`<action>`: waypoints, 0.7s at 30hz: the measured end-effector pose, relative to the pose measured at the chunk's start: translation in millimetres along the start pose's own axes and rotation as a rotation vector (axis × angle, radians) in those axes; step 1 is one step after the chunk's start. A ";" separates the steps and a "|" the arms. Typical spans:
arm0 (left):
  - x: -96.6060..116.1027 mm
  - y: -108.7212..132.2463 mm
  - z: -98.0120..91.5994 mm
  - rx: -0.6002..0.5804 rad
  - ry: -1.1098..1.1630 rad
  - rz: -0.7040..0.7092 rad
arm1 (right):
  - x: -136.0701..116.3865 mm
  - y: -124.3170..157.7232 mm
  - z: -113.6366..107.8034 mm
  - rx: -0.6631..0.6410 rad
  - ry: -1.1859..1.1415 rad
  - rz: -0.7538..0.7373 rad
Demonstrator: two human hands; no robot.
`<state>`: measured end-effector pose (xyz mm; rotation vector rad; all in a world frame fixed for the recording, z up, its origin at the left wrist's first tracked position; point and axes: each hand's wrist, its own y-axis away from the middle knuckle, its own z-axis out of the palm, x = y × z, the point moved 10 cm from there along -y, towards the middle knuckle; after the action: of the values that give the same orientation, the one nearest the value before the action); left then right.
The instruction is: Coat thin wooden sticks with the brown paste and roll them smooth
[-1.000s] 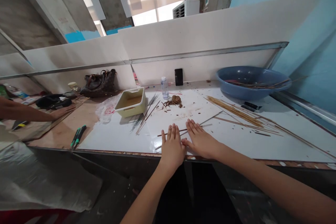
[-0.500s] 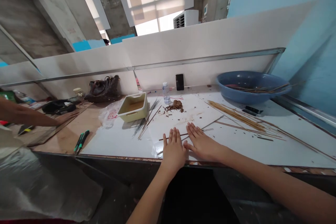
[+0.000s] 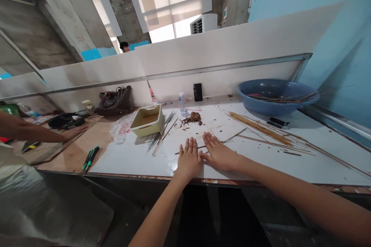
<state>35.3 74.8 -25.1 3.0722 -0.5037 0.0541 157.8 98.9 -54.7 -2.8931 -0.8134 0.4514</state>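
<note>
My left hand (image 3: 189, 161) lies palm down at the front of the white tabletop (image 3: 130, 162), fingers stretched forward. Beside it, my right hand (image 3: 219, 155) is also flat, its thumb close to the left hand. A thin dark brown stick (image 3: 201, 147) runs crosswise beneath the hands, mostly hidden. From the right hand's far side a narrow grey strip (image 3: 236, 134) slants away. Beyond the fingers sits a lump of brown paste (image 3: 196, 116) with short broken brown pieces (image 3: 188, 120) around it.
Bundled tan sticks (image 3: 259, 128) and a blue basin (image 3: 275, 106) are right. Left are a cream tub (image 3: 147, 129) of brownish liquid, thin wires (image 3: 160, 133) and green-black handled tools (image 3: 91, 158). Behind stand a bottle (image 3: 182, 104) and phone (image 3: 198, 92). Another person's hand (image 3: 75, 132) rests far left.
Both my hands stay flat, with at most a very slight shift forward. The view has tilted a little, and a person's head now shows above the partition.
</note>
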 end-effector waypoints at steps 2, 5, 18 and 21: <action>-2.5 -4.6 2.6 -0.003 -0.003 -0.001 | 1.5 -0.2 0.1 -0.003 -0.002 0.003; -8.3 -27.7 -3.6 -0.043 -0.004 -0.019 | 7.8 -24.2 -3.4 -0.102 -0.014 0.055; -7.2 -24.5 1.5 -0.007 -0.003 0.004 | 9.4 -19.5 2.6 -0.047 -0.005 0.033; -13.6 -45.8 -8.3 -0.030 0.004 -0.036 | 18.9 -45.7 -1.6 -0.100 -0.004 0.114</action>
<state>36.8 122.8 -18.4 3.0504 -0.4441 0.0520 151.1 147.7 -49.9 -3.0436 -0.6935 0.4391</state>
